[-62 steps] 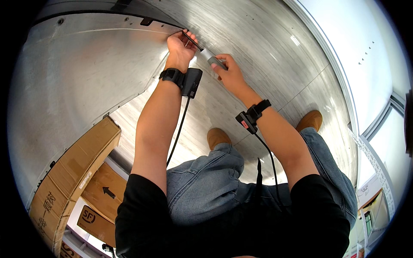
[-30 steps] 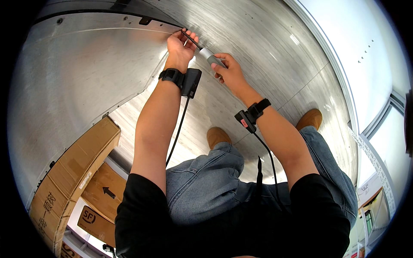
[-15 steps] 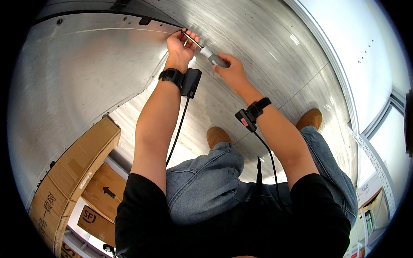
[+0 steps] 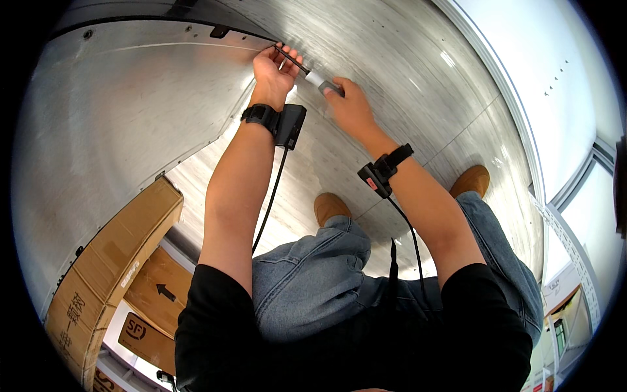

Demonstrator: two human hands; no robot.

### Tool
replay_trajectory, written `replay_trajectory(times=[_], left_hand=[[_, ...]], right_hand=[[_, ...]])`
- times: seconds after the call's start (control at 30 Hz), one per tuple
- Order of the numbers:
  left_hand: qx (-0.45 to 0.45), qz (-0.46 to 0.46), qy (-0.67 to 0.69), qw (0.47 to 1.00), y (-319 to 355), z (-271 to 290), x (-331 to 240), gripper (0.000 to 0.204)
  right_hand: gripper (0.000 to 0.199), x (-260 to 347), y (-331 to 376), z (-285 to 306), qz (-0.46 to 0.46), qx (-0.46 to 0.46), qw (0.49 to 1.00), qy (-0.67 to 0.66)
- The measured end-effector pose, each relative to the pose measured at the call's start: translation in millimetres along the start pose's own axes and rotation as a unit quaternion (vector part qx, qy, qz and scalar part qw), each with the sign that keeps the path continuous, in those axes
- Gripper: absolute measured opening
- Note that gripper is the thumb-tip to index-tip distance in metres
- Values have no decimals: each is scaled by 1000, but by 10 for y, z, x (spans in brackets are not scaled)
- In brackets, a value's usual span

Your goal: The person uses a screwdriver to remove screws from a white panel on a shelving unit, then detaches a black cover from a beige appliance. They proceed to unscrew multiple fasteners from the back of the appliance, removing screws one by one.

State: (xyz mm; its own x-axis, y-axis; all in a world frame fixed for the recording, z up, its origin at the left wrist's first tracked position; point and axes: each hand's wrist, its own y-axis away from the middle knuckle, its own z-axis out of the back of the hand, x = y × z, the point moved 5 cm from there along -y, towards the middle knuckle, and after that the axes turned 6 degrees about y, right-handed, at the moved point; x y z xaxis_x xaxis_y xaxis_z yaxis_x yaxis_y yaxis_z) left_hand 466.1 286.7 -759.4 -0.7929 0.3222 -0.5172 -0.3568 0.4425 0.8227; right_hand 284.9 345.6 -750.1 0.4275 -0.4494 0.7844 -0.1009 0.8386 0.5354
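Observation:
My right hand (image 4: 351, 104) is closed round the grey handle of a screwdriver (image 4: 316, 81). Its shaft slants up and left, its tip at the corner of a large silver metal panel (image 4: 150, 85). At that same corner my left hand (image 4: 274, 68) is turned palm up, with thumb and forefinger pinched together beside the tip and the other fingers loosely curled near the shaft. What the pinch holds, if anything, is too small to make out. The panel has a dark edge with small holes and a black fitting (image 4: 220, 31) along its top.
Cardboard boxes (image 4: 98, 274) stand below the panel at the left. Black devices with cables are strapped to both wrists. My shoes (image 4: 331, 208) stand on a grey wood-look floor (image 4: 392, 52). A white cabinet-like surface (image 4: 522, 59) curves along the right.
My right hand has turned and shifted its grip on the handle, its fingers now further over it. The shaft has gone from shiny to dark. My left hand stays in place.

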Motion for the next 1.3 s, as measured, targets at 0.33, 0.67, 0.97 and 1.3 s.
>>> replay_trajectory(times=[0.33,0.67,0.97,1.3], left_hand=[[-16,-11,4,1000,41,-15,-1,21],[0,-11,6,1000,55,-39,-14,22],[-2,-3,23,1000,32,-21,-14,21],[-2,-6,24,1000,14,-8,-29,21]], right_hand=[[44,86,-16,24,40,74,996,33],[52,-41,-123,-101,11,121,993,6],[50,13,-65,-82,19,76,997,-3],[47,20,-87,-79,21,124,990,62]])
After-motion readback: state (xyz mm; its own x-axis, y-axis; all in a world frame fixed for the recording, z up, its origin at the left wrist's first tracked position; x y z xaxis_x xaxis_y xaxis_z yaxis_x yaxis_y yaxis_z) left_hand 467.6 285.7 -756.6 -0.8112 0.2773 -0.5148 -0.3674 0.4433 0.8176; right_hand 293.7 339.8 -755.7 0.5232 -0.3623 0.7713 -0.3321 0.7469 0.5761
